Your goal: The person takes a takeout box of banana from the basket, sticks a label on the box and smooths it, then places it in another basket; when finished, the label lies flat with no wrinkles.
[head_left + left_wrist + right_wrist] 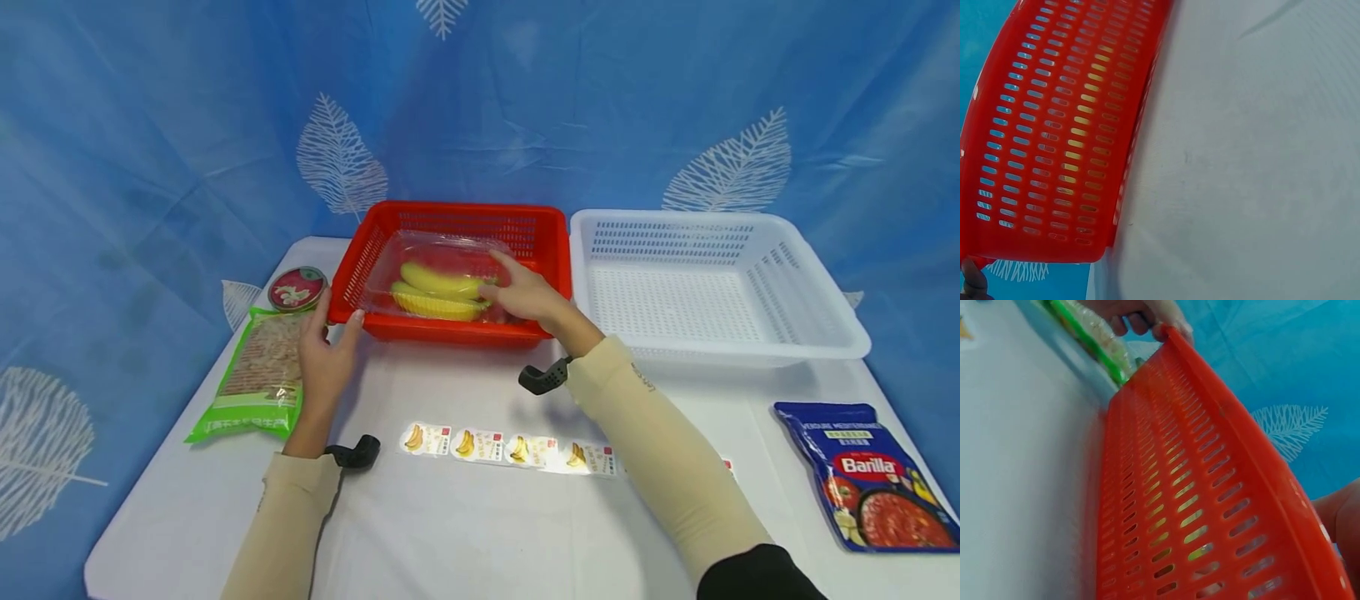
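Note:
A clear plastic box (382, 279) with yellow bananas (438, 292) inside sits in the red basket (450, 332). My right hand (528, 293) reaches over the basket's front right rim and holds the right end of the box with thumb and forefinger; its other fingers are hidden. With thumb and fingers, my left hand (327, 354) grips the basket's front left corner. Yellow shows through the slots of the basket wall (1047, 244) in the left wrist view. The right wrist view shows the left hand (1147, 314) at the rim's far corner.
A white basket (750, 350) stands right of the red one. To the left lie a green-edged bag (258, 375) and a round tin (297, 288). A strip of banana stickers (506, 447) lies in front; a blue Barilla pouch (870, 479) rests at the right edge.

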A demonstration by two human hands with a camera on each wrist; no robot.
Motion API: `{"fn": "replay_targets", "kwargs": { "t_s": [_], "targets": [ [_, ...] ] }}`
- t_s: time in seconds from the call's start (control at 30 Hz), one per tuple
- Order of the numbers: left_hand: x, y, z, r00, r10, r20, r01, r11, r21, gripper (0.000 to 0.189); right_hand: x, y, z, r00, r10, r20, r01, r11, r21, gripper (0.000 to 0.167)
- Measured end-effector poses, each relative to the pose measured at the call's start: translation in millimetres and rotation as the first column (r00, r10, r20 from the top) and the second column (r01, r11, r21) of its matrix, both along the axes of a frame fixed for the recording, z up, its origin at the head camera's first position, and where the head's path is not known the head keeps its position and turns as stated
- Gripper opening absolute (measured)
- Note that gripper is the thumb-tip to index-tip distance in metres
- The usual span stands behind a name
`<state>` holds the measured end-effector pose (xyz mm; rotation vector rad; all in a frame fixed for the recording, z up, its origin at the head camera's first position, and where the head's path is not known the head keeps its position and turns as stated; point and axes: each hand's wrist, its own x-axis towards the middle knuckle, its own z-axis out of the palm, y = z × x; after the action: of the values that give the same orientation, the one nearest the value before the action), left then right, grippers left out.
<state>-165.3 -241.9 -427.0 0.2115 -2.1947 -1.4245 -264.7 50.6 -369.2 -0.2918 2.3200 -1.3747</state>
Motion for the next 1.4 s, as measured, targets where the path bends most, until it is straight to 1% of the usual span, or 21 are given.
{"fn": "replay_targets", "kwargs": {
  "t_s": [0.13, 0.33, 0.43, 0.6, 0.73, 0.87, 1.03, 1.13, 1.2, 1.3, 1.4],
  "targets": [
    [-0.7, -0.1, 0.2, 1.000, 0.006, 0.004, -0.006, 1.000, 0.003, 0.067, -0.2, -0.3, 0.6, 1.000, -0.005, -0.026, 0.005, 1.000, -0.013, 0.077],
    [0.4, 2.1, 2.1, 1.000, 0.017, 0.022, -0.017, 1.000, 0.004, 0.067, 2.3, 1.2, 6.7, 0.999, -0.052, -0.016, 0.051, 0.997, -0.053, 0.073],
    [0.9, 2.9, 2.2, 0.999, 0.022, 0.032, -0.022, 1.000, 0.001, 0.067, 6.4, 3.5, 14.3, 0.997, -0.071, -0.018, 0.069, 0.993, -0.092, 0.071],
    [0.4, 3.0, 1.0, 1.000, 0.020, 0.020, -0.020, 1.000, -0.007, 0.067, 14.3, 11.3, 30.2, 0.994, -0.093, -0.057, 0.082, 0.983, -0.166, 0.070],
    [-0.3, 2.9, 0.2, 1.000, 0.021, 0.017, -0.021, 1.000, -0.012, 0.067, 22.8, 20.3, 42.1, 0.994, -0.087, -0.073, 0.071, 0.978, -0.196, 0.069],
    [-0.3, 2.7, -0.2, 1.000, 0.019, 0.015, -0.019, 1.000, -0.005, 0.067, 33.2, 31.1, 51.0, 0.992, -0.075, -0.097, 0.055, 0.978, -0.200, 0.068],
    [-1.0, 2.6, -2.2, 1.000, 0.022, -0.001, -0.022, 1.000, -0.013, 0.067, 50.0, 45.9, 59.0, 0.982, -0.056, -0.178, 0.028, 0.987, -0.155, 0.065],
    [-1.7, 2.9, -4.0, 1.000, 0.023, -0.012, -0.023, 1.000, -0.021, 0.065, 66.4, 56.3, 63.5, 0.971, -0.032, -0.236, 0.005, 0.993, -0.115, 0.065],
    [-2.3, 2.4, -4.8, 1.000, 0.024, -0.020, -0.024, 0.999, -0.028, 0.065, 79.6, 63.1, 66.3, 0.965, -0.011, -0.261, -0.017, 0.994, -0.107, 0.065],
    [-2.1, -0.3, -4.2, 0.999, 0.013, -0.033, -0.014, 1.000, -0.014, 0.065, 99.3, 71.2, 70.6, 0.961, 0.030, -0.274, -0.059, 0.993, -0.098, 0.065],
    [-0.9, 2.1, -3.4, 0.999, 0.001, -0.036, -0.001, 1.000, 0.002, 0.065, 116.2, 81.9, 70.4, 0.963, 0.054, -0.263, -0.083, 0.992, -0.100, 0.064]
  ]
}}
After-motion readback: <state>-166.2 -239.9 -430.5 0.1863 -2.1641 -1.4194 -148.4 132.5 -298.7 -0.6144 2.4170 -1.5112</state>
